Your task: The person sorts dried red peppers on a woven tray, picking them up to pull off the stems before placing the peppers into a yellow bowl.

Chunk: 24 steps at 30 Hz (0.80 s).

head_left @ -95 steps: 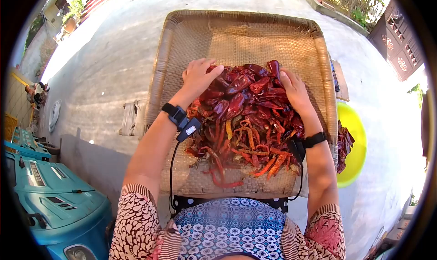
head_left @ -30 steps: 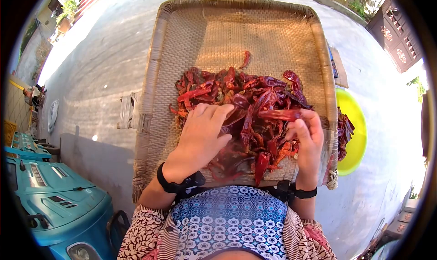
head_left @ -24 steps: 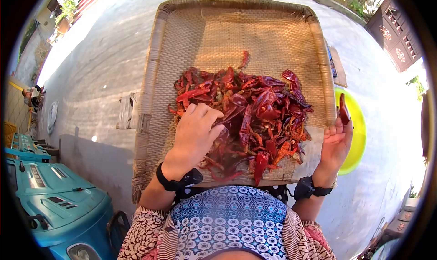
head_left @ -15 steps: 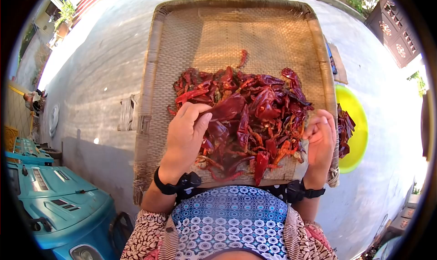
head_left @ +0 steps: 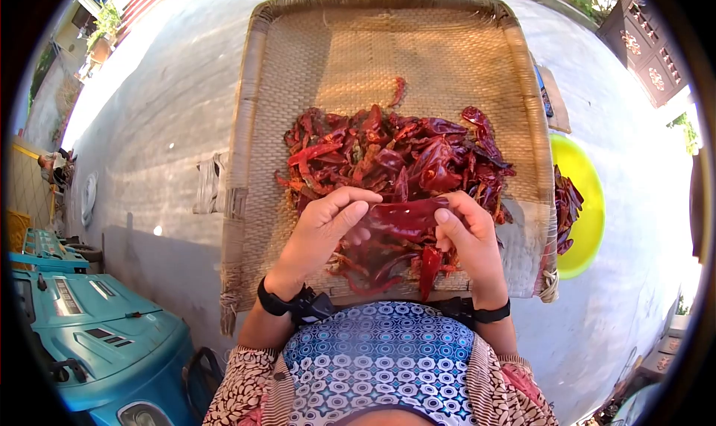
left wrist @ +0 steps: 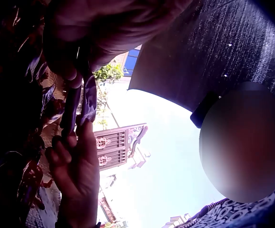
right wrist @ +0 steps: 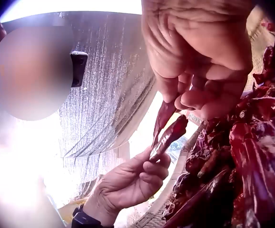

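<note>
Over the near part of the pile, both hands hold a dark red dried chili pepper (head_left: 406,218) stretched between them. My left hand (head_left: 317,232) pinches its left end between thumb and fingers. At the other end, the thumb and fingers of my right hand (head_left: 476,243) grip it. The right wrist view shows two long red lobes of chili (right wrist: 171,135) between the hands. Below lies a heap of dried chilies (head_left: 440,165), dark red with some orange, wrinkled ones, on a woven tray (head_left: 388,34). One small chili (head_left: 398,92) lies apart beyond the heap.
A yellow basin (head_left: 593,202) with dried chilies (head_left: 567,202) in it stands on the concrete to the right of the tray. A teal vehicle (head_left: 97,344) is at the lower left. Cardboard (head_left: 553,101) lies by the tray's right side.
Both hands drew back from the heap's far side. The right hand carried a chili toward the yellow basin and came back without it. The left hand lifted another chili, which both now hold.
</note>
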Tool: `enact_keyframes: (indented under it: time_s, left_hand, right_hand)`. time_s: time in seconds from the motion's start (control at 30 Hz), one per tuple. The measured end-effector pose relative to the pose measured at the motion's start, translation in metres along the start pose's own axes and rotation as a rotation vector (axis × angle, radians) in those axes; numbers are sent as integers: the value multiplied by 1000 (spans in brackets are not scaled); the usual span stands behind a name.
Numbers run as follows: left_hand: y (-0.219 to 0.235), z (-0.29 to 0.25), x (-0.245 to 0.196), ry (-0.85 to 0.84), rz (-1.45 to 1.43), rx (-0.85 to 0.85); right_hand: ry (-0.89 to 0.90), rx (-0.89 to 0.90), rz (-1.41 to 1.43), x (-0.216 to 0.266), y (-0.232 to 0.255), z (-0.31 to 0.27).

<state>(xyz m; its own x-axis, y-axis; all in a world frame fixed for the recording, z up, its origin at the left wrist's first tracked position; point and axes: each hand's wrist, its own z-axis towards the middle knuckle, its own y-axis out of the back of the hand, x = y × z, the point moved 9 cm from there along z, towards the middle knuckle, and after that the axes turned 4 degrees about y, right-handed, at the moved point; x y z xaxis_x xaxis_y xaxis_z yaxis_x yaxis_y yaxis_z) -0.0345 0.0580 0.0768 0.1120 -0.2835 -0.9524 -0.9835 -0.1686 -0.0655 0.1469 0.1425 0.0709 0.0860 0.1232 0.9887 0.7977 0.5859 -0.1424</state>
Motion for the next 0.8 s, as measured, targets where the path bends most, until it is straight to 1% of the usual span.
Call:
enact_keyframes:
  time_s: [0.03, 0.13, 0.2, 0.27, 0.33, 0.37, 0.47, 0.5, 0.57, 0.6, 0.63, 0.67, 0.73, 0.8]
  left_hand:
    - [0, 1, 1, -6, -5, -7]
    - [2, 0, 1, -6, -4, -22]
    - [3, -1, 1, -15, -2, -24]
    - [4, -2, 0, -39, -5, -19]
    - [5, -1, 1, -65, -16, -21]
    - [5, 0, 1, -79, -22, -21]
    - [2, 0, 2, -51, -20, -26]
    - [0, 1, 1, -58, -20, -22]
    - [-4, 2, 1, -66, -16, -10]
    - [-6, 2, -1, -75, -16, -7]
    - [-9, 3, -3, -84, -16, -3]
    - [-11, 3, -5, -93, -16, 0]
    - [-15, 3, -2, -73, -34, 15]
    - [-19, 3, 0, -46, -56, 48]
  right_hand:
    - [3, -14, 36, 5, 4, -1]
    - [94, -230, 179, 5, 48, -4]
    - [181, -436, 304, 13, 86, -8]
    - [239, -623, 425, 11, 135, -22]
    - [379, -568, 748, -3, 186, -29]
    - [450, -537, 909, -6, 199, -32]
    - [232, -386, 1130, -9, 177, -26]
    - [220, -339, 968, -13, 167, -22]
    - [159, -377, 417, 2, 112, -17]
    - [126, -263, 207, 8, 82, -14]
    - [39, -125, 59, 12, 51, -13]
    - [30, 2, -33, 9, 28, -10]
    - [41, 118, -276, 6, 3, -5]
    - [16, 93, -188, 0, -2, -5]
